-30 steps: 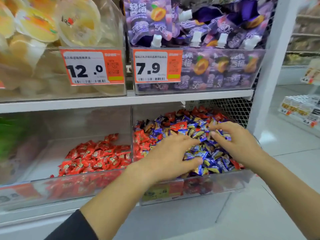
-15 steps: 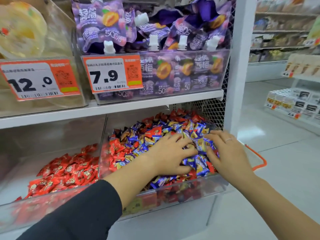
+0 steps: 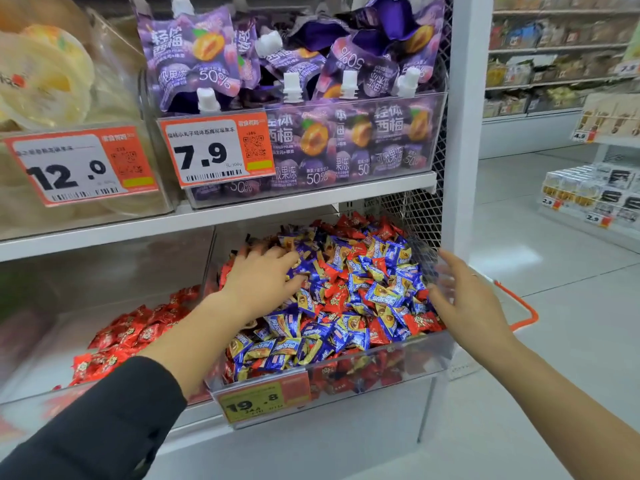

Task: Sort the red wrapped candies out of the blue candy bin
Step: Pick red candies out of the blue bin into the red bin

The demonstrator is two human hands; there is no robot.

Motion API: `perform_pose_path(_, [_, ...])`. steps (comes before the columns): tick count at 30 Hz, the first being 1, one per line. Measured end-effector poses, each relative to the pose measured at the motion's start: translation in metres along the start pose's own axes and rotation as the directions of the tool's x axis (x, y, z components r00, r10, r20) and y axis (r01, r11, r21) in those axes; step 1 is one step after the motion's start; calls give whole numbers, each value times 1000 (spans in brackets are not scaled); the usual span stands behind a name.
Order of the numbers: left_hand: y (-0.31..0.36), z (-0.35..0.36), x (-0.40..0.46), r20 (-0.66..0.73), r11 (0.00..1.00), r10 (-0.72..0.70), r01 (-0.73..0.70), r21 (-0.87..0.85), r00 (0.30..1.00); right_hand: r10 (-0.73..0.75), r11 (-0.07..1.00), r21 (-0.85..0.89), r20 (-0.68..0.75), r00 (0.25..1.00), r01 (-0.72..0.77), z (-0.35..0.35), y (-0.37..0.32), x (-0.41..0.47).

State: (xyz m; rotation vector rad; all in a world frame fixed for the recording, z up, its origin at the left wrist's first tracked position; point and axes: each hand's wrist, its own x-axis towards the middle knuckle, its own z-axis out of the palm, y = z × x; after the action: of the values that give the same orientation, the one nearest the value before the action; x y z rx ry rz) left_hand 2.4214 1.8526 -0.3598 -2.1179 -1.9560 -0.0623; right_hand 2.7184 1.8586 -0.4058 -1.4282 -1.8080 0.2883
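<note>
A clear plastic bin (image 3: 381, 358) on the lower shelf holds a heap of blue wrapped candies (image 3: 384, 292) mixed with red wrapped candies (image 3: 337, 296). My left hand (image 3: 263, 278) lies palm down on the left part of the heap, fingers spread among the wrappers; whether it holds one is hidden. My right hand (image 3: 464, 299) hovers at the bin's right edge, fingers straight and blurred, holding nothing. To the left, a second clear bin (image 3: 41, 407) contains only red candies (image 3: 131, 334).
The upper shelf (image 3: 242, 216) carries a bin of purple jelly pouches (image 3: 311, 98) and a bin of yellow jelly cups (image 3: 45, 81), each with an orange price tag. A white upright post (image 3: 464, 133) stands right of the bin. An orange basket handle (image 3: 519, 317) shows behind my right hand.
My left hand slid left across the heap. My right hand drew back off the candies to the bin's right edge. The view moved closer and to the right.
</note>
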Motion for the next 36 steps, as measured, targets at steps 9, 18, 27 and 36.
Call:
perform_pose_path(9, [23, -22, -7, -84, 945, 8, -35, -325, 996, 58, 998, -13, 26, 998, -58, 2, 6, 3])
perform_pose_path(18, [150, -16, 18, -61, 710, 595, -560, -428, 801, 145, 924, 354, 17, 989, -142, -4, 10, 5])
perform_pose_path(27, [152, 10, 48, 95, 608, 773, -775, 175, 628, 125, 945, 301, 31, 992, -129, -3, 9, 5])
perform_pose_path(36, [96, -11, 54, -24, 848, 512, -501, 173, 859, 71, 988, 135, 63, 995, -79, -6, 11, 2])
